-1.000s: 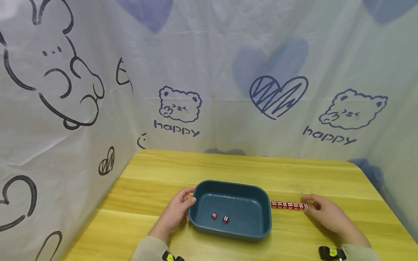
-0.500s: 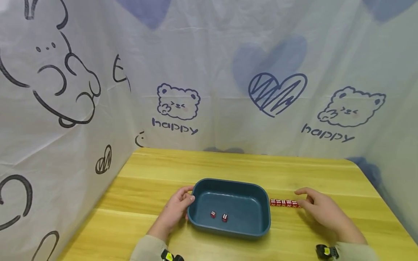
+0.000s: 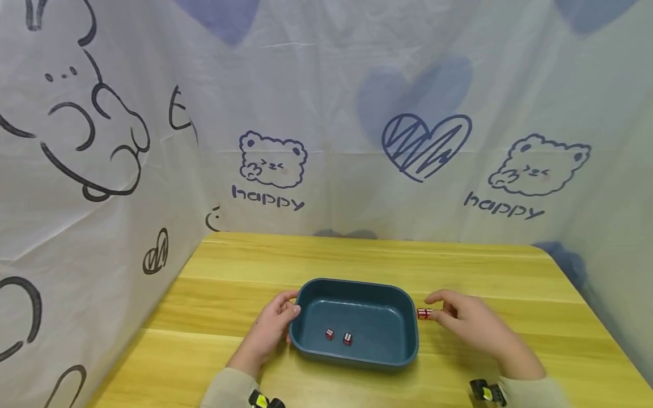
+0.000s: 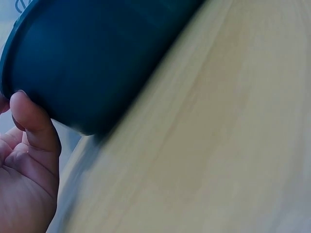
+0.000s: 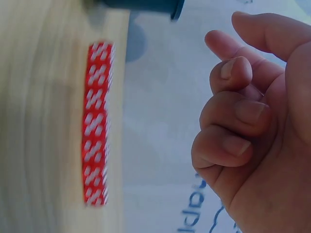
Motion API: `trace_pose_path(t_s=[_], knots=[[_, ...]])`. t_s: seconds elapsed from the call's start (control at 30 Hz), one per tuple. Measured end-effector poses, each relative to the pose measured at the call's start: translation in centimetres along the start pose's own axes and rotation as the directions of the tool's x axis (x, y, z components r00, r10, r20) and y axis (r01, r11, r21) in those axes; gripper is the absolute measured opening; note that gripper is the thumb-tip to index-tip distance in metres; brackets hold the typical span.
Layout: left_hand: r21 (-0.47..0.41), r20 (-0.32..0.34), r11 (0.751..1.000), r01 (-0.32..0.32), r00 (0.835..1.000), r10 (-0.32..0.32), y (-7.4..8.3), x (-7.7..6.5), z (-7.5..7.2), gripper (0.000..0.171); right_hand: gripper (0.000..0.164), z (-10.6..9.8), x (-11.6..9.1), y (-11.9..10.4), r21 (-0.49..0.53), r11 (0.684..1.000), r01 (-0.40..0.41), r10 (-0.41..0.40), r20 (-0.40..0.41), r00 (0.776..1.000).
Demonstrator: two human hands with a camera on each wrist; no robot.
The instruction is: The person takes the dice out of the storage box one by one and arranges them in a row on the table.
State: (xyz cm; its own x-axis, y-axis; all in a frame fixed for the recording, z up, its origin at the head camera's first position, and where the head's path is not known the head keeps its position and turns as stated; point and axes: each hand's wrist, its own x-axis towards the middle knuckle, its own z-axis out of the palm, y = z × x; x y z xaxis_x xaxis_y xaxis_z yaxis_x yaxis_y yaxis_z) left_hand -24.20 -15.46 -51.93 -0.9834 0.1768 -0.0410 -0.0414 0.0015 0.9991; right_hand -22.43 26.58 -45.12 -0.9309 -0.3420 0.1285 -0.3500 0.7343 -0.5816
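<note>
Two red dice with white pips, a left die (image 3: pixel 330 334) and a right die (image 3: pixel 348 338), lie inside a dark teal tray (image 3: pixel 357 362). My left hand (image 3: pixel 270 328) holds the tray's left end, with the thumb at the rim (image 4: pixel 6 63). Beside the tray's right end, a straight row of several red dice (image 3: pixel 424 313) (image 5: pixel 95 124) sits on the table. Over this row hovers my right hand (image 3: pixel 474 326), apart from the dice in the right wrist view. Its thumb and index finger reach forward, the other fingers are curled, and nothing is held. In the head view it hides most of the row.
The wooden table (image 3: pixel 245 260) has a light yellow grain. Behind and beside it hangs a pale cloth (image 3: pixel 336 198) printed with hearts and bears. A strap with a black device (image 3: pixel 487 391) is on the right wrist.
My right hand has moved left along the dice row toward the tray and now covers more of it. My left hand keeps its place at the tray, and the view has shifted slightly.
</note>
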Motion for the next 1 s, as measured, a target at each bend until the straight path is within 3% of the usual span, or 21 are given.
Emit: trace_pose_path(t_s=[0.37,0.53,0.8,1.0], knots=[[-0.006,-0.018,1.000,0.009,1.000,-0.009,-0.2,0.2,0.1,0.039,0.020,1.3,2.3,-5.2,0.003,0.994,0.108,-0.108,0.132,0.985],[0.004,-0.015,1.000,0.012,1.000,-0.012,-0.1,0.1,0.1,0.040,0.021,1.6,3.9,-8.8,-0.084,0.978,0.193,-0.174,0.194,0.966],[-0.001,-0.016,1.000,0.010,1.000,-0.010,-0.1,0.0,0.0,0.040,0.021,3.6,7.1,-14.0,-0.280,0.902,0.328,-0.201,0.401,0.894],[0.001,0.006,1.000,0.000,1.000,0.000,-0.2,0.1,0.0,0.041,0.022,6.1,9.5,-15.4,-0.393,0.843,0.368,-0.194,0.416,0.888]])
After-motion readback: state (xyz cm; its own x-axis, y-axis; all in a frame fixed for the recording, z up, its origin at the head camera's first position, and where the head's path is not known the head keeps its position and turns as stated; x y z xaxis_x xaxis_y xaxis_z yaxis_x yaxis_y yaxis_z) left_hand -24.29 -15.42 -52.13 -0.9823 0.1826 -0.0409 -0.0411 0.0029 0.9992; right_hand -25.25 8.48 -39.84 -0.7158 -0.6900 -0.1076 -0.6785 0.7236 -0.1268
